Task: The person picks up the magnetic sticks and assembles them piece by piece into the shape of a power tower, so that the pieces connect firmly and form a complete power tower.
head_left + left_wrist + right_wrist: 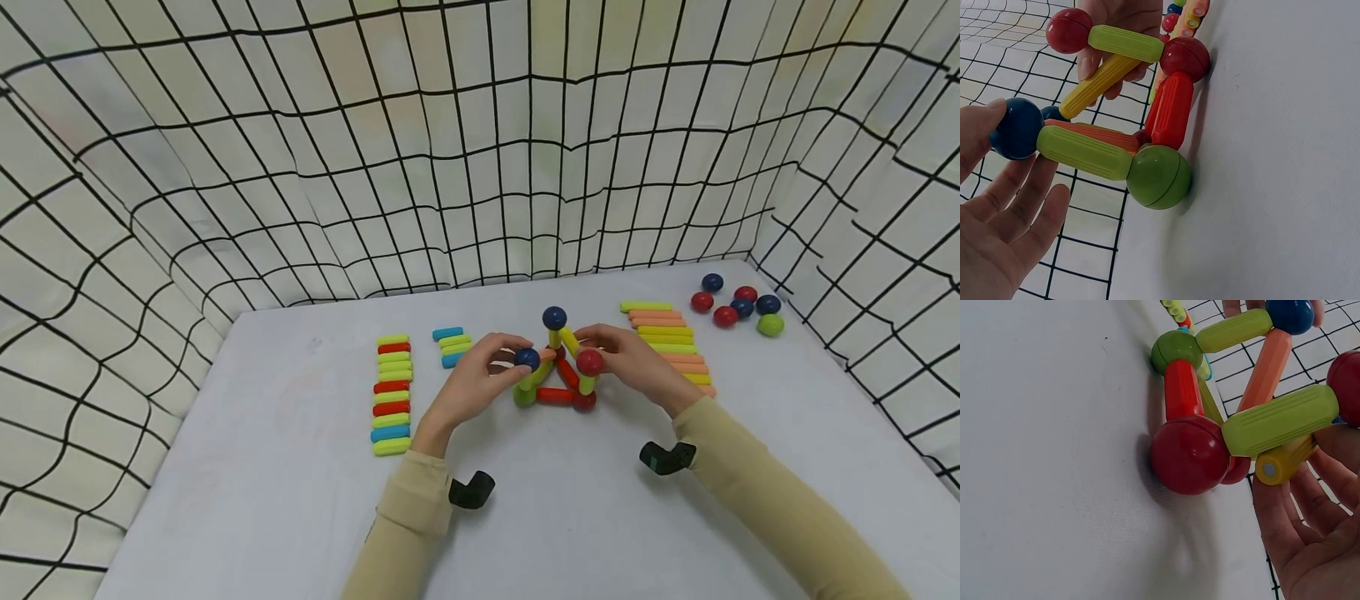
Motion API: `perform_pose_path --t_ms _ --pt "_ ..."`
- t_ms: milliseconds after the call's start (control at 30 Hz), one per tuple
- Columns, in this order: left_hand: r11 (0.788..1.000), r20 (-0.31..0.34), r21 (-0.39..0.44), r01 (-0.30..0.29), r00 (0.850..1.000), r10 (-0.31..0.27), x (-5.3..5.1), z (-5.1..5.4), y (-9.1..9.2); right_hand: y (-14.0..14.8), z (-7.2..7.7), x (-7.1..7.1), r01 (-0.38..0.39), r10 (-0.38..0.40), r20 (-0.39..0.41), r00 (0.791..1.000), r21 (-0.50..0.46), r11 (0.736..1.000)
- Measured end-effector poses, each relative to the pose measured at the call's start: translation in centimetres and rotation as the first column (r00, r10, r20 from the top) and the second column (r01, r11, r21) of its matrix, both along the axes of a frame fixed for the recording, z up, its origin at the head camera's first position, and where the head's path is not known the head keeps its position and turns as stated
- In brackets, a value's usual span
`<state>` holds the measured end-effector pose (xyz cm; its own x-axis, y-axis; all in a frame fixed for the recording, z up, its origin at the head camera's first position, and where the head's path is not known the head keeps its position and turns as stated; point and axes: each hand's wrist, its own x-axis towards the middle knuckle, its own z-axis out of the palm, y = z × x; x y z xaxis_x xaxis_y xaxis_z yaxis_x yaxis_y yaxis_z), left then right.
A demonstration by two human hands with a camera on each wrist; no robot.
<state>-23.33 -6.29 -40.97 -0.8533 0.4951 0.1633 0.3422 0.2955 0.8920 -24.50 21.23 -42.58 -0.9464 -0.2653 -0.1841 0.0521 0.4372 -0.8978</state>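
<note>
Ball-and-rod assembly, standing on white table.
Left hand grasps the blue ball atop a green rod; right hand pinches the yellow rod.

balls: smooth, glossy plastic | rods: ridged plastic, satin | rod-end disc: metallic-looking | sleeves: matt cloth

Seven loose balls lie far right: three blue, three red, one green. The central structure shows six balls. At left, the longer row counts eleven sticks: seven yellow-green, three red, one blue; the shorter row shows four.
</note>
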Motion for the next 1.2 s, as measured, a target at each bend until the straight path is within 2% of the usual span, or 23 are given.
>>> perform_pose_path --t_ms 367,500,600,667,767,867,967,1067,1133,1200 --pt "1.000 -0.011 0.002 0.006 1.000 -0.006 -0.1 -0.1 0.1 -0.4 -0.8 -0.3 0.004 0.001 0.069 0.998 -0.063 0.998" --pt "1.000 0.001 0.001 0.003 1.000 -0.003 -0.1 -0.2 0.1 -0.2 -1.0 -0.3 -0.024 0.027 0.057 0.998 -0.058 0.998" --pt "1.000 0.041 -0.007 0.010 0.999 -0.009 -0.1 -0.4 0.0 0.5 -0.8 0.0 -0.071 0.072 0.046 0.996 -0.016 0.997" --pt "1.000 0.073 -0.019 0.019 0.997 -0.018 -0.1 -0.5 0.0 1.1 -0.6 0.4 -0.120 0.118 0.045 0.992 0.047 0.992" --pt "0.999 0.103 -0.040 0.030 0.994 -0.026 0.0 -0.5 0.0 1.8 -0.3 1.1 -0.194 0.186 0.068 0.980 0.137 0.971" --pt "0.998 0.098 -0.052 0.033 0.995 -0.028 0.0 -0.4 0.1 1.9 -0.3 1.7 -0.234 0.229 0.048 0.972 0.199 0.952" --pt "0.997 0.091 -0.055 0.047 0.995 -0.042 0.0 -0.4 0.1 1.6 -0.4 1.8 -0.182 0.190 -0.013 0.982 0.228 0.957" --pt "0.996 0.104 -0.039 0.074 0.992 -0.069 0.1 -0.5 0.1 1.4 -0.8 1.5 -0.085 0.101 -0.052 0.994 0.243 0.966" --pt "0.993 0.117 -0.028 0.117 0.987 -0.113 0.2 -0.6 0.3 1.4 -1.1 1.1 -0.040 0.058 -0.065 0.996 0.247 0.968" --pt "0.982 0.132 -0.016 0.187 0.974 -0.183 0.3 -0.7 0.5 1.3 -1.2 0.9 -0.008 0.025 -0.072 0.997 0.235 0.972"
